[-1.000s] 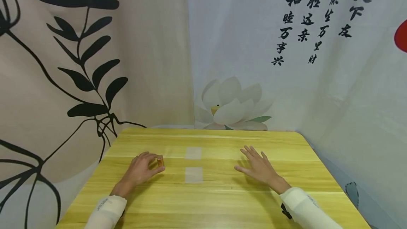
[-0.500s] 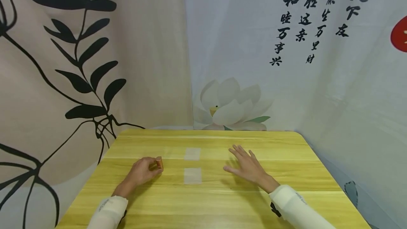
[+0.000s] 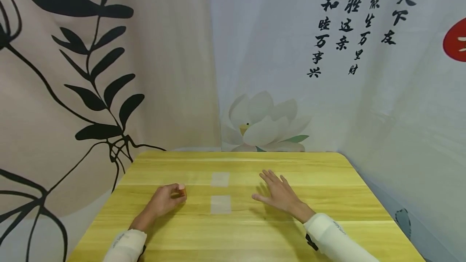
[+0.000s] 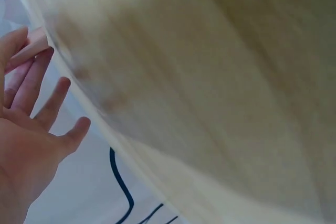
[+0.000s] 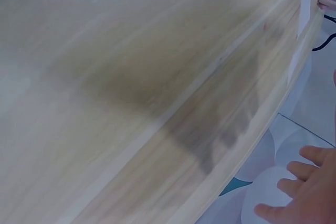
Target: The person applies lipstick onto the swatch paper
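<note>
Reddish cylinder [image 3: 183, 191], seemingly upright, is pinched by left hand [image 3: 162, 201], right hand [image 3: 281, 195] splayed.

backdrop [image 3: 174, 72]: looks like cloth, soft folds, vertical seam just left of frame centre; beige left of it, pale grey-blue right
plant print [image 3: 96, 132]: black leaves + stems, left side
lotus print [image 3: 263, 130]: pale petals, mid-frame, just above table's far edge
lettering [image 3: 330, 3]: black brush characters in columns, upper right
red disc [image 3: 455, 39]: cut by right frame edge
table [image 3: 233, 237]: yellow woodgrain, rounded far corners, lower frame
light: diffuse, soft shadows on tabletop
</note>
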The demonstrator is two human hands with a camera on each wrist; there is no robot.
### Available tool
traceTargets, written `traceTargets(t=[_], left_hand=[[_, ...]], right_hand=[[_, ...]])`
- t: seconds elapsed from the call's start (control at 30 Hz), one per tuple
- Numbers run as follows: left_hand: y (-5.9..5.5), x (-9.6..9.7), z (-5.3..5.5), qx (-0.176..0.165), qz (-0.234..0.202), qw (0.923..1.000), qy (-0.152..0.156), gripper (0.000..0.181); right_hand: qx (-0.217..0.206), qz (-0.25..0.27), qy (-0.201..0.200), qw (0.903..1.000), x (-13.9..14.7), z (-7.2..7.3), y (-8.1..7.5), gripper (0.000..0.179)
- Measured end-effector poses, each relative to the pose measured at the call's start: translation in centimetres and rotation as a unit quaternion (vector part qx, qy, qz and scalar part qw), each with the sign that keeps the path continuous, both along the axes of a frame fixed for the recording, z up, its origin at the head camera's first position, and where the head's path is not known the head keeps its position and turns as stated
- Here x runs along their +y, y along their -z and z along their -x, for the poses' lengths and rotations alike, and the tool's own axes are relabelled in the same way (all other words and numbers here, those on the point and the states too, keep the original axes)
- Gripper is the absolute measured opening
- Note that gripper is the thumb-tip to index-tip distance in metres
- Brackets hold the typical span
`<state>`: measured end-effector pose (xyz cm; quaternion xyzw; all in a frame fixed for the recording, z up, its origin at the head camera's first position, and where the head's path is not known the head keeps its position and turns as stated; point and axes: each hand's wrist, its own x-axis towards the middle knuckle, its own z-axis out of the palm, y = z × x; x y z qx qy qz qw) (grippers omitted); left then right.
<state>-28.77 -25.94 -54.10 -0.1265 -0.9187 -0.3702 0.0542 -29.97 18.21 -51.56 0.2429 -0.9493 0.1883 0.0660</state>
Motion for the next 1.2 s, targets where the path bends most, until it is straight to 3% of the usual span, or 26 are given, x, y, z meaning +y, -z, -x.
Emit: traceTargets(t=[0.17, 0.4, 0.8, 1.2], left_hand=[[-0.5, 0.6, 0.0, 0.005, -0.002, 0.9999, 0.014, 0.011], [-1.7, 2.5, 0.3, 0.009, 0.012, 0.9998, 0.009, 0.022], [-2.9, 5.6, 1.1, 0.029, 0.007, 0.9976, 0.063, 0.016], [-3.6, 8.4, 1.6, 0.044, 0.037, 0.9954, 0.076, 0.017]], right_hand=[[0.011, 0.010, -0.010, 0.9998, -0.5, 0.0, -0.1, 0.093], [0.030, 0.038, -0.026, 0.9985, -1.4, 0.0, -0.5, 0.086], [0.015, 0.071, -0.020, 0.9972, -3.5, 0.5, -1.5, 0.078], [0.005, 0.076, -0.046, 0.9960, -6.7, 1.3, -3.1, 0.073]])
